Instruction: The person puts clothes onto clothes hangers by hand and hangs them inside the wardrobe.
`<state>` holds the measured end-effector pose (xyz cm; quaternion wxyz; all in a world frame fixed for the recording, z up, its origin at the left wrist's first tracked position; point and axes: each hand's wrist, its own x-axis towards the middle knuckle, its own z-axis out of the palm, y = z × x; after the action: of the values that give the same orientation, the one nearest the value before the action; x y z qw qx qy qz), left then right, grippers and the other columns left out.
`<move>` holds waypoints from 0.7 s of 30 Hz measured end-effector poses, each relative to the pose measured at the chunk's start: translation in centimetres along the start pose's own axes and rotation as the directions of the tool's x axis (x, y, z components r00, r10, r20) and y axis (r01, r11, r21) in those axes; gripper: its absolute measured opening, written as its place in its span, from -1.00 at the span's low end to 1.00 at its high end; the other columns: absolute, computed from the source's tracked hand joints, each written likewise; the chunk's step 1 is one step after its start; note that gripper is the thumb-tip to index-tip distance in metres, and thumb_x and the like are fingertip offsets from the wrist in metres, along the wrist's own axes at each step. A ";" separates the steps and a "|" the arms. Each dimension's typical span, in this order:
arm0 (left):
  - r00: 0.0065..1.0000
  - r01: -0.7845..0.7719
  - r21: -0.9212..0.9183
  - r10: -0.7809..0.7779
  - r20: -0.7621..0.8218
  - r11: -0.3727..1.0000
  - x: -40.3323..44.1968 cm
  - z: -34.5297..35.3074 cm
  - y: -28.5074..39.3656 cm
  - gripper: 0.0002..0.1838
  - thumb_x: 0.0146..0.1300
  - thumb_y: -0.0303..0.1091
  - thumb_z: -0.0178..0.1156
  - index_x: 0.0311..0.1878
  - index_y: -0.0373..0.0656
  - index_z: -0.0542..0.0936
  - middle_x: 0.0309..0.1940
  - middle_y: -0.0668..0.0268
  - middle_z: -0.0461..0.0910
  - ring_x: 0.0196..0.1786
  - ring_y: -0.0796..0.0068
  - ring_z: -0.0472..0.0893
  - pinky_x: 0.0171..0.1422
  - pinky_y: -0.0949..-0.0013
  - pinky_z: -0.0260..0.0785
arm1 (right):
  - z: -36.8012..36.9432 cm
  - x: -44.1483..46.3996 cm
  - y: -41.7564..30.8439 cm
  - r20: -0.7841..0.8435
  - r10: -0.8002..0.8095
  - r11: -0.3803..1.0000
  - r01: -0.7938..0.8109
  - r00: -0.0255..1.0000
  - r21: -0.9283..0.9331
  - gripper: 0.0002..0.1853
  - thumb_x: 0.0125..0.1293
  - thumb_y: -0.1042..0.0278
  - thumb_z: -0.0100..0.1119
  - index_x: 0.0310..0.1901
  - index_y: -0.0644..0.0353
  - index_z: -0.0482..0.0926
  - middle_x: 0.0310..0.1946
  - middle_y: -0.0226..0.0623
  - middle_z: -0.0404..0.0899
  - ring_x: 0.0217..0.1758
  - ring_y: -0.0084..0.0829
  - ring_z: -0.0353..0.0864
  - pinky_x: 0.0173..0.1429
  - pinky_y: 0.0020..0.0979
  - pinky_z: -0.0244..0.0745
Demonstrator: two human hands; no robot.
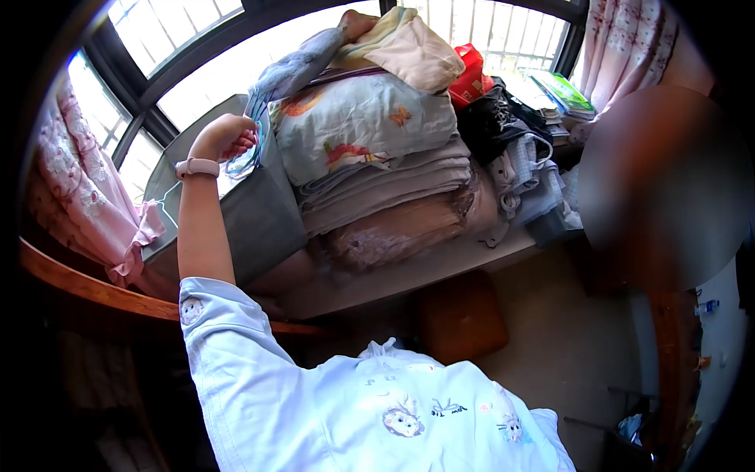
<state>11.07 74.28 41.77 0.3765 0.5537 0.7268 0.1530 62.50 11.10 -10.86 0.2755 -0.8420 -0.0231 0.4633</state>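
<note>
My left hand [226, 138], with a pale pink band at the wrist, reaches over a grey fabric storage bin [255, 208]. Its fingers are curled at thin blue clothes hangers [253, 157] by the bin's right rim; the exact grip is partly hidden. Close beside the hand, a grey-blue cloth [295, 67] lies over a tall pile of bedding. The pile holds a patterned quilt [370, 122], folded pale sheets [393, 189] and a plastic-wrapped bundle [397, 236]. My right hand is outside the view.
Behind the bedding are barred windows [503, 31]. A red bag [469, 75], dark bags and books [562, 94] stand to its right. Pink curtains [86, 185] hang at both sides. A brown stool [460, 315] stands below the ledge. A large blurred shape fills the right.
</note>
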 end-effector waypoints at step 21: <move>0.176 -0.932 0.200 0.860 -0.480 0.303 -16.1 18.4 2.4 -0.87 0.23 -0.46 -0.12 -0.21 -0.27 0.39 -0.45 0.27 0.36 -0.54 0.58 0.32 -0.48 0.50 0.15 | 12.4 -9.9 -28.5 0.302 -0.527 0.789 0.324 0.795 0.523 -0.41 0.14 0.15 0.17 0.17 0.09 0.21 -0.03 -0.25 0.39 -0.09 -0.46 0.46 -0.01 -0.42 0.42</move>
<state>27.58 56.69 37.07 0.0466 0.7831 0.3180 0.5324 53.20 37.79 5.39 0.5477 -0.6029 -0.1711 0.5542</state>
